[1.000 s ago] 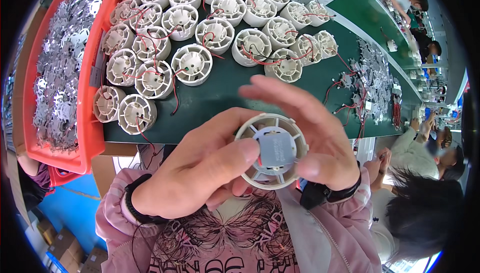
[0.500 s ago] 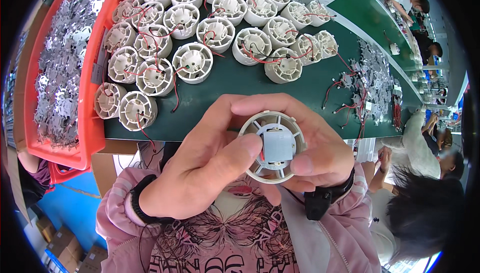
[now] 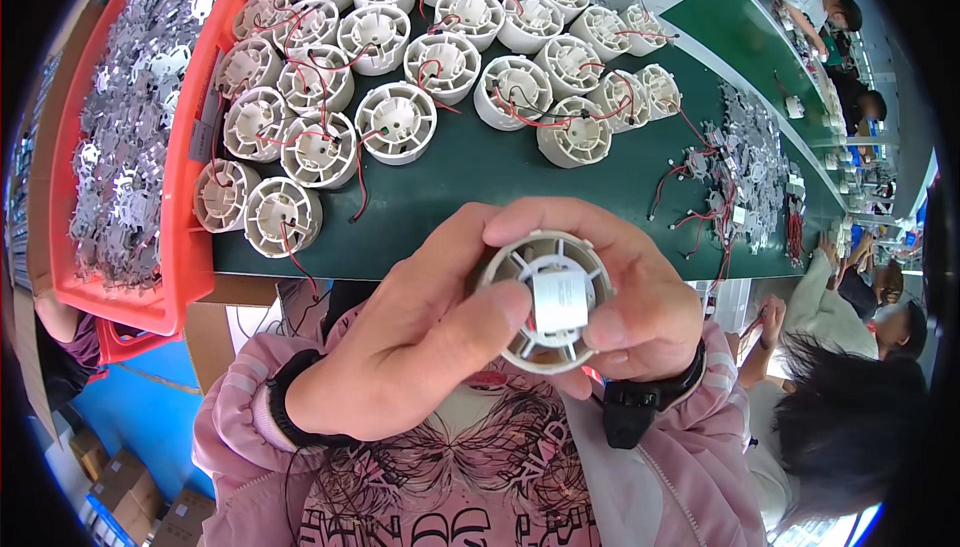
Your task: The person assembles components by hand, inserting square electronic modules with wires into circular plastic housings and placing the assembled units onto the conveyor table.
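Between my two hands is a round white plastic housing (image 3: 597, 269) with spokes, its open face turned up. A silvery-white rectangular block (image 3: 560, 301) sits at its centre. My left hand (image 3: 420, 332) grips the housing from the left, its thumb pressed against the block's left edge. Around the right side wraps my right hand (image 3: 640, 297), with its thumb on the rim near the block's lower right corner. A bit of red shows beside the left thumb. The fingers beneath the housing are mostly hidden.
Many similar white housings (image 3: 397, 124) with red and black wires stand on the dark green table (image 3: 450, 207). An orange-red bin (image 3: 185, 207) of flat metal pieces (image 3: 130, 167) is at the left. More metal pieces (image 3: 750, 167) and wired parts lie at the right, where co-workers sit.
The housing has shifted slightly right and down in the picture with both hands, and the block now catches more light. Both hands keep their grip.
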`<control>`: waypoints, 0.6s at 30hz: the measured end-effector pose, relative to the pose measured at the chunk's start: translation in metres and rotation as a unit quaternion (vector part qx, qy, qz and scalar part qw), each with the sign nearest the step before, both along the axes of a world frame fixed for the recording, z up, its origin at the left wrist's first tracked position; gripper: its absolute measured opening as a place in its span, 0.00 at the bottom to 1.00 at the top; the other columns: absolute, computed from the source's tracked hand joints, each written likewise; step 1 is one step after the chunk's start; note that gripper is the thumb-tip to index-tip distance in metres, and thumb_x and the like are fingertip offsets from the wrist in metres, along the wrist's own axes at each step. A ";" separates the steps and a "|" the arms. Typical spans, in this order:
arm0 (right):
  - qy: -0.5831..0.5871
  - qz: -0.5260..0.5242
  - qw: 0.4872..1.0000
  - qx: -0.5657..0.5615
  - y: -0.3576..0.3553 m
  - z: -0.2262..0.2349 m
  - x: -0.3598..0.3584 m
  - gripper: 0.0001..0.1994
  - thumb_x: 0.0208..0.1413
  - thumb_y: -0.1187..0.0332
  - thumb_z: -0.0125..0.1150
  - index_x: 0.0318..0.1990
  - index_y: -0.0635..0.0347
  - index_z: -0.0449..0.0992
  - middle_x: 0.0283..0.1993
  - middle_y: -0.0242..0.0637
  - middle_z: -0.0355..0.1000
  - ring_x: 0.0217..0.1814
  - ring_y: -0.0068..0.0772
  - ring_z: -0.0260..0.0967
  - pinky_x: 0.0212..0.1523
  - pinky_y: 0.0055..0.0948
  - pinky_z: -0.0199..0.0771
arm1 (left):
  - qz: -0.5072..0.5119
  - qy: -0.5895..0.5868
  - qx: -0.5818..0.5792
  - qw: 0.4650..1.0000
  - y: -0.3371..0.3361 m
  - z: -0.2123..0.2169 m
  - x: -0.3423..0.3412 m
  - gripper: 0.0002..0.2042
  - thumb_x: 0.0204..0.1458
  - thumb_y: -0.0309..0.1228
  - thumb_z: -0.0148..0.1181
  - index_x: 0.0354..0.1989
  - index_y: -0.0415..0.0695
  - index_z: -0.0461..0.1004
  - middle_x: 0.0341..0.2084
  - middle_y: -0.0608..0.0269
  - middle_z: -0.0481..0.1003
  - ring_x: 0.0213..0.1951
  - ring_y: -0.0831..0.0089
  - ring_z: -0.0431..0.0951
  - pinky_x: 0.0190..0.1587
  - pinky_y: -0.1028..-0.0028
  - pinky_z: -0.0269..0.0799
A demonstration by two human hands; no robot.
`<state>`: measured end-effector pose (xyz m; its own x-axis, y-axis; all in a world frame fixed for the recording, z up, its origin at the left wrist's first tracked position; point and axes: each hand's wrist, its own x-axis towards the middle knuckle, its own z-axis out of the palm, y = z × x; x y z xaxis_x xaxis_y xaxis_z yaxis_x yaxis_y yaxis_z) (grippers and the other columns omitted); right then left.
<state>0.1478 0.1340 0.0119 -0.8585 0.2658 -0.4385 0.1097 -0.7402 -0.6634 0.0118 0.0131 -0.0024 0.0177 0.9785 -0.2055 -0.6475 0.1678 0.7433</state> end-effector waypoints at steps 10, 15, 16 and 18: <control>-0.005 0.049 0.998 0.031 0.005 0.005 0.001 0.36 0.33 0.66 0.60 0.56 0.72 0.64 0.46 0.49 0.72 0.41 0.34 0.74 0.40 0.28 0.76 | 0.035 -0.010 0.035 0.999 0.001 -0.008 0.006 0.16 0.58 0.31 0.46 0.52 0.38 0.57 0.40 0.63 0.66 0.40 0.82 0.65 0.40 0.78 0.66; -0.002 0.065 0.993 0.095 0.011 0.000 -0.001 0.35 0.37 0.65 0.64 0.57 0.71 0.64 0.50 0.49 0.70 0.43 0.36 0.74 0.40 0.29 0.75 | 0.023 0.118 0.025 0.992 0.002 -0.014 -0.001 0.15 0.58 0.30 0.46 0.51 0.36 0.58 0.34 0.64 0.69 0.34 0.83 0.67 0.34 0.78 0.65; -0.002 0.072 0.990 0.125 0.015 0.000 -0.003 0.35 0.38 0.65 0.65 0.57 0.71 0.64 0.52 0.48 0.69 0.44 0.36 0.74 0.40 0.29 0.75 | 0.007 0.168 0.011 0.986 0.004 -0.015 -0.006 0.15 0.58 0.30 0.46 0.51 0.36 0.58 0.32 0.64 0.69 0.32 0.82 0.68 0.32 0.77 0.65; 0.018 0.125 0.931 0.342 0.023 0.011 -0.003 0.34 0.39 0.67 0.66 0.57 0.70 0.64 0.52 0.48 0.69 0.45 0.36 0.73 0.40 0.30 0.75 | 0.004 0.211 0.011 0.977 0.005 -0.014 -0.010 0.16 0.58 0.30 0.47 0.52 0.36 0.58 0.30 0.64 0.69 0.30 0.81 0.68 0.31 0.77 0.65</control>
<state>0.1449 0.1572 0.0230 -0.9417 0.2625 -0.2104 0.1909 -0.0981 -0.9767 0.0017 0.0179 -0.0166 -0.0712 0.9826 -0.1717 -0.2840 0.1450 0.9478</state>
